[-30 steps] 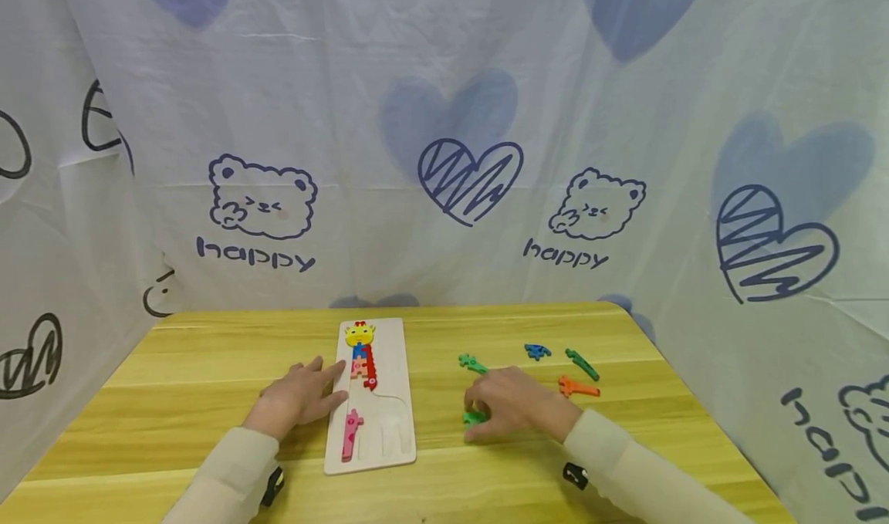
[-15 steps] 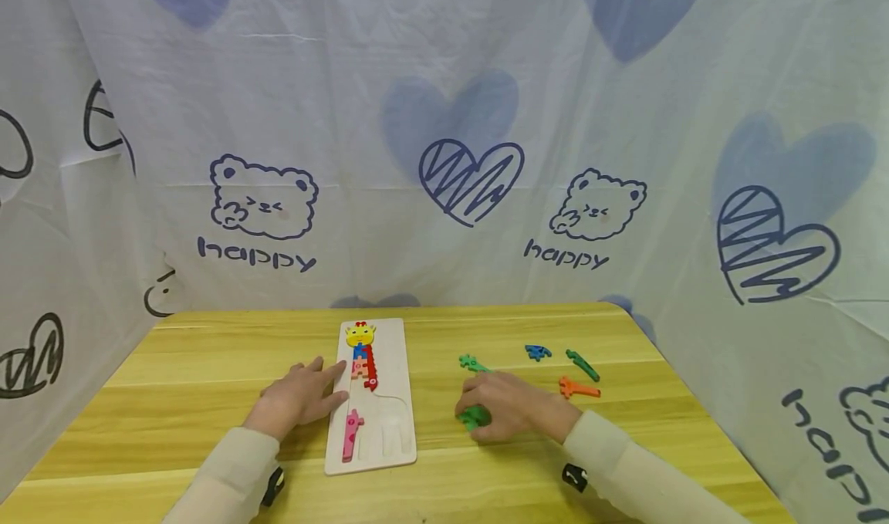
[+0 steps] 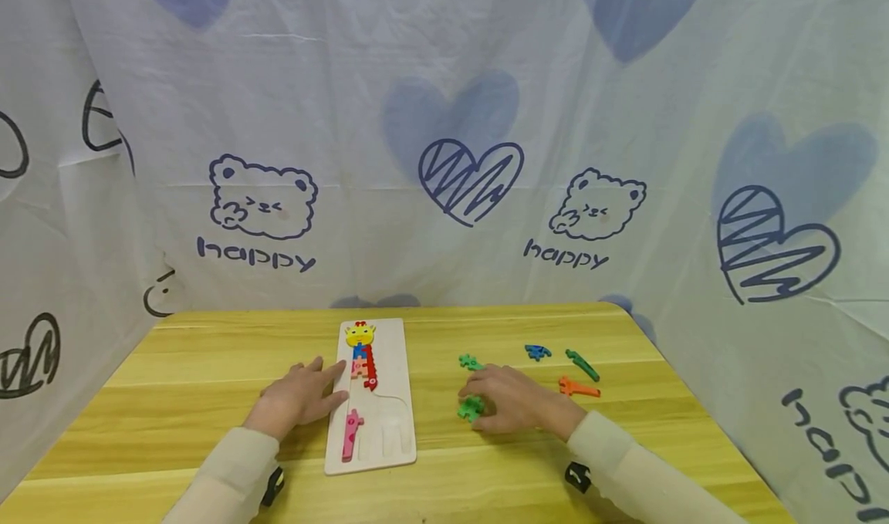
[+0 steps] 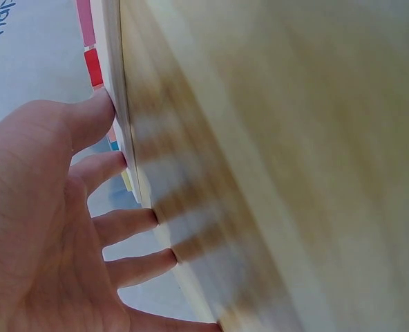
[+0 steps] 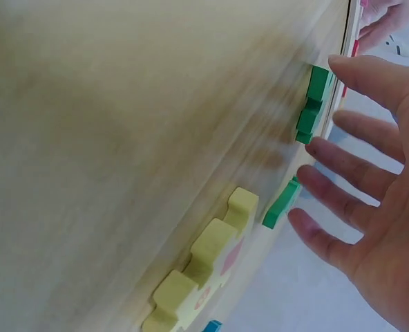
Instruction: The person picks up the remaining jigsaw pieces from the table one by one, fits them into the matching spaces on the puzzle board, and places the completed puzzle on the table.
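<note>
My left hand (image 3: 300,394) rests at the left edge of a white wooden puzzle board (image 3: 392,354). In the left wrist view its thumb and index fingertip touch the board's side. The board bears a yellow giraffe head (image 3: 359,334), a red strip (image 3: 371,366), blue and orange neck pieces and a pink leg piece (image 3: 352,433). My right hand (image 3: 510,399) hovers low over the table with its fingers spread beside a green puzzle piece (image 3: 471,408); its thumb lies right by that piece in the right wrist view. A second green piece (image 3: 469,362) lies by the fingers.
A yellow puzzle piece (image 5: 211,252) lies below my right palm, mostly hidden in the head view. Farther right are a blue piece (image 3: 537,352), a dark green piece (image 3: 583,364) and an orange piece (image 3: 579,387). A printed curtain (image 3: 361,123) surrounds the wooden table.
My right fingers have loosened from around the nearer green piece and drawn slightly right. That piece now shows more fully and appears turned. The left hand and board have stayed still.
</note>
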Action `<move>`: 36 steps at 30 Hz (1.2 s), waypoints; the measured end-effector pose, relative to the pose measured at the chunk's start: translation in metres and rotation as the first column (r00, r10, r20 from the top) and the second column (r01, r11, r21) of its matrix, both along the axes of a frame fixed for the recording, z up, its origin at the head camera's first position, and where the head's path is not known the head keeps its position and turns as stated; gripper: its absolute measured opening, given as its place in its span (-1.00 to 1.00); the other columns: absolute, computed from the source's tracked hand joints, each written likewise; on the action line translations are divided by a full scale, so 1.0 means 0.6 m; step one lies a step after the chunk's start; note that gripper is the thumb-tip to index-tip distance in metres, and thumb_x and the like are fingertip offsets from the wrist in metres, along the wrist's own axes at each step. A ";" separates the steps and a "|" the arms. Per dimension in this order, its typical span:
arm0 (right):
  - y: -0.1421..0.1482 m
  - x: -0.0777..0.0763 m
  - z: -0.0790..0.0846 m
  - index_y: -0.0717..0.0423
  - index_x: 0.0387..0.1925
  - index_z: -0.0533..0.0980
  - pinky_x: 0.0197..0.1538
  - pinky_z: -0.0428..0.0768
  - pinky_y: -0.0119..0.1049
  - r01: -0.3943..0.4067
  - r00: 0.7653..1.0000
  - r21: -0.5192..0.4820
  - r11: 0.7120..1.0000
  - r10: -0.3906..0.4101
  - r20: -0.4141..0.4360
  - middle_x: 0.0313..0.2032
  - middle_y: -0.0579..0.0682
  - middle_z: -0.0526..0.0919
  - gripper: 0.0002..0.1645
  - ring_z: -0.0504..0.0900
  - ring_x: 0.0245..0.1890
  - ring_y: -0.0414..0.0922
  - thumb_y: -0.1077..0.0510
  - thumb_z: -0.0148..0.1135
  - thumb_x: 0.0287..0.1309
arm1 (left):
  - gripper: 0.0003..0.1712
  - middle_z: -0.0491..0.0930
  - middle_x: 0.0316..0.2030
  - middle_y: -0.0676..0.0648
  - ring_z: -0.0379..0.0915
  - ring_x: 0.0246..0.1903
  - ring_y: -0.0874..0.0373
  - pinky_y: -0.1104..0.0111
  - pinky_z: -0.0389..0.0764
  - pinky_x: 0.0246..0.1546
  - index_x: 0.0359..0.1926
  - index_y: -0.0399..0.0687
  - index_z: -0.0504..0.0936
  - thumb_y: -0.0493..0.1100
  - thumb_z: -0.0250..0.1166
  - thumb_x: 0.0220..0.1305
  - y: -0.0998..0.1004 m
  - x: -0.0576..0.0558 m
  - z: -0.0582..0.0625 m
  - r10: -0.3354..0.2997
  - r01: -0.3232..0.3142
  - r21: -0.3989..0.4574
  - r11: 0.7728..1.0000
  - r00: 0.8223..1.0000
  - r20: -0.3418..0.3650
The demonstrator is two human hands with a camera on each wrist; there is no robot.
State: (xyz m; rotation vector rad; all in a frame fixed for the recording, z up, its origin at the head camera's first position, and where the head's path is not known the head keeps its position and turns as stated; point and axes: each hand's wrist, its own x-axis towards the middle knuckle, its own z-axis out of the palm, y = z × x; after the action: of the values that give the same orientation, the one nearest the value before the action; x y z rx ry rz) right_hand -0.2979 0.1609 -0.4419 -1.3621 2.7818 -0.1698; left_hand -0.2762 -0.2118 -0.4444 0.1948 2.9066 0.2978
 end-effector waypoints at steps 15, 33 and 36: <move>-0.001 0.000 -0.001 -0.08 -0.04 0.77 -0.33 0.46 -0.49 0.046 0.997 -0.032 0.998 -0.047 -0.055 -0.24 -0.22 0.83 -0.53 0.51 -0.42 -0.37 -0.20 0.54 0.07 | -0.22 0.17 0.53 -0.45 0.08 0.46 -0.59 -0.60 0.33 0.14 0.56 0.07 0.29 0.26 0.17 0.47 -0.001 0.001 0.001 0.003 -0.003 0.002 1.000 1.000 -0.002; 0.005 0.000 -0.005 -0.08 0.10 0.72 0.12 0.68 -0.09 0.005 0.996 -0.007 1.000 -0.005 -0.084 0.03 -0.22 0.80 -0.53 0.73 -0.06 -0.21 -0.13 0.48 0.20 | -0.22 0.21 0.52 -0.44 0.11 0.46 -0.58 -0.59 0.35 0.14 0.56 0.06 0.30 0.25 0.18 0.46 0.001 0.001 0.001 0.007 -0.007 -0.014 1.000 1.000 -0.006; 0.006 -0.003 -0.006 -0.06 0.12 0.71 0.21 0.65 -0.05 -0.024 0.997 -0.011 1.000 0.023 -0.073 0.05 -0.20 0.79 -0.55 0.75 0.01 -0.21 -0.09 0.46 0.23 | -0.22 0.20 0.52 -0.44 0.10 0.46 -0.58 -0.60 0.35 0.13 0.56 0.07 0.30 0.26 0.17 0.47 0.001 0.001 0.002 0.007 -0.007 -0.010 1.000 1.000 -0.002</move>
State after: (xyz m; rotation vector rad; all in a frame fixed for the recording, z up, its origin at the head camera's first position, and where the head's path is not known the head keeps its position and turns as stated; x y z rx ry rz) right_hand -0.2995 0.1644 -0.4456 -1.4310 2.8263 -0.1394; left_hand -0.2754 -0.2113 -0.4431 0.1831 2.9105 0.2839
